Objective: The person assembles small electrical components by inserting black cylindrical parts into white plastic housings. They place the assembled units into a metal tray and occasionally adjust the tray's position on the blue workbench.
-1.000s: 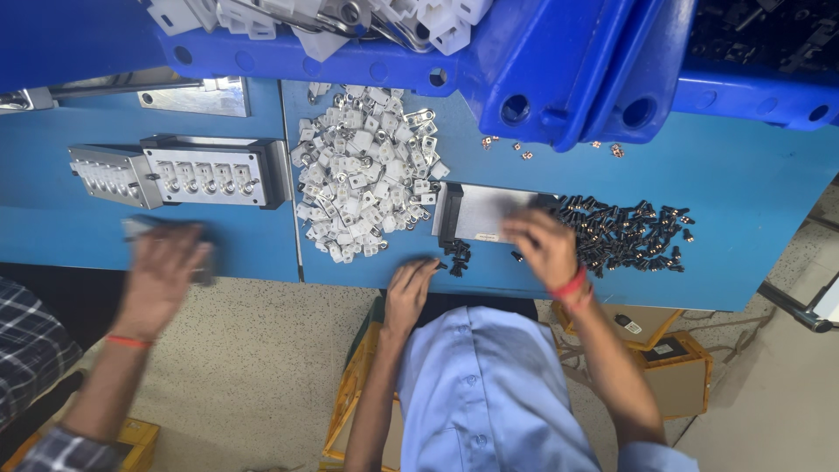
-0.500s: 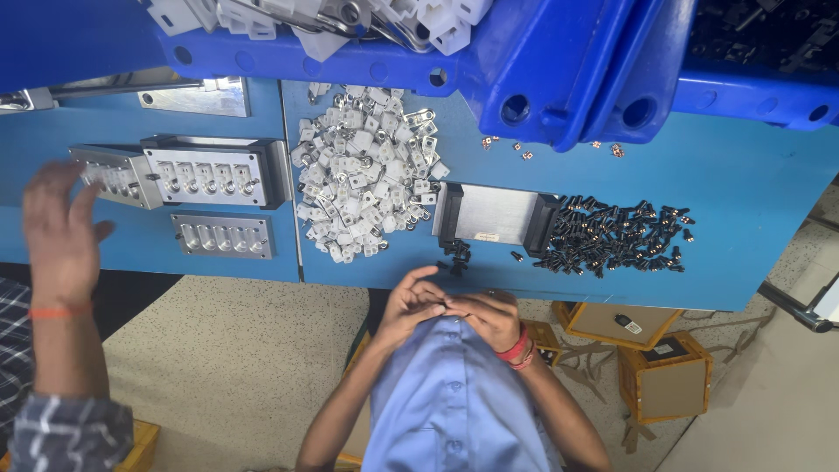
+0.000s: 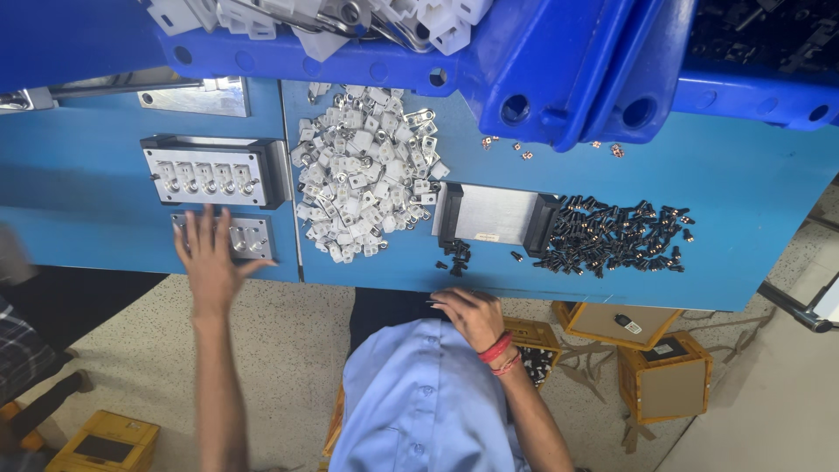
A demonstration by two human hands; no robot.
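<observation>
Now: left hand (image 3: 210, 262) flat on small metal fixture (image 3: 225, 236), fingers spread.
Right hand (image 3: 472, 316) pinched shut just below steel tray (image 3: 494, 214); blue bin (image 3: 384, 52) holds white parts (image 3: 262, 13).

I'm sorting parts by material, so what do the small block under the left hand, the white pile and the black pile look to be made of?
The small block under the left hand looks like bare metal: dull silver, machined sockets. The white pile seems moulded plastic, matt off-white, some pieces with shiny metal inserts. The black pile is glossy dark; metal or plastic can't be told.
</observation>
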